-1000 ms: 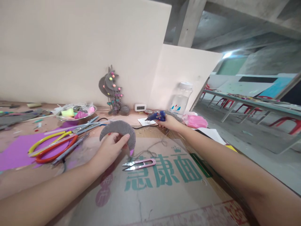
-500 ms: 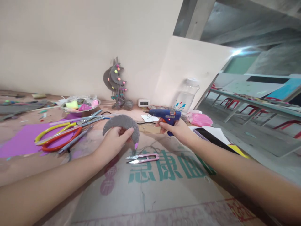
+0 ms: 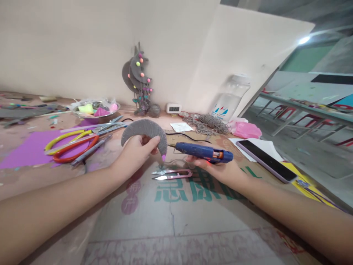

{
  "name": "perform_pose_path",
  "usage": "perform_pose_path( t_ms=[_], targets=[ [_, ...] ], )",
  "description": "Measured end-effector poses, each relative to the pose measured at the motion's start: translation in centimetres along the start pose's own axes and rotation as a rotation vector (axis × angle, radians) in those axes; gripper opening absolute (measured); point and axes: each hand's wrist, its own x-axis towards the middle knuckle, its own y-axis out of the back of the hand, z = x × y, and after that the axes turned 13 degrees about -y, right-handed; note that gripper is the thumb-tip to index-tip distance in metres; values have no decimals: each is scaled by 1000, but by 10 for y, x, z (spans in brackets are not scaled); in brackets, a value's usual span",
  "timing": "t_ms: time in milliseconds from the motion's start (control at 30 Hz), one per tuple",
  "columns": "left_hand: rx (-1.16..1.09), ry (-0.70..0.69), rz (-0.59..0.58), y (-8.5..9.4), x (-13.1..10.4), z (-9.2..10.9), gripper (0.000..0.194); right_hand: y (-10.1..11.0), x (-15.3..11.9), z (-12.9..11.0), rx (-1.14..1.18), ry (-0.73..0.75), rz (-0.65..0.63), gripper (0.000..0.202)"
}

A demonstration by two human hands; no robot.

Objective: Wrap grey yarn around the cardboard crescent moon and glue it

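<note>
My left hand [image 3: 142,149] pinches a crescent moon shape [image 3: 145,129] wrapped in grey yarn, its lower right tip showing bare purple. In my right hand [image 3: 213,167] is a blue hot glue gun [image 3: 200,150], pointing left. Its nozzle is at the right edge of the crescent, close to the tip; I cannot tell whether it touches. Below them, a pair of pink thread snips [image 3: 173,174] lies on the printed cardboard [image 3: 143,228].
Large scissors [image 3: 75,147] lie on purple sheets [image 3: 24,149] at left, near a metal bowl [image 3: 95,117] of bright pieces. Behind are a decorated moon ornament [image 3: 139,79], a timer [image 3: 174,108], grey yarn [image 3: 211,124] and a bottle [image 3: 231,97]. A phone [image 3: 266,160] lies at right.
The glue gun has come down and swung so its nozzle is at the crescent's right edge. My left hand still grips the crescent. The camera view has shifted slightly.
</note>
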Motion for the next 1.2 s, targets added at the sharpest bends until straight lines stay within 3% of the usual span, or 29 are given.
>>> perform_pose_path(
  t_ms=[200, 667, 900, 1200],
  targets=[
    [28, -18, 59, 2, -1, 2, 43, -4, 0, 4, -66, -4, 17, 22],
    [-27, 52, 3, 1, -3, 1, 42, -6, -1, -3, -16, -132, -59, 24],
    [-19, 60, 0, 3, -4, 5, 40, -8, 1, 1, -85, -85, 4, 27],
    [11, 47, -8, 2, -4, 2, 41, -6, 2, 2, -158, -58, -33, 27]
  ],
)
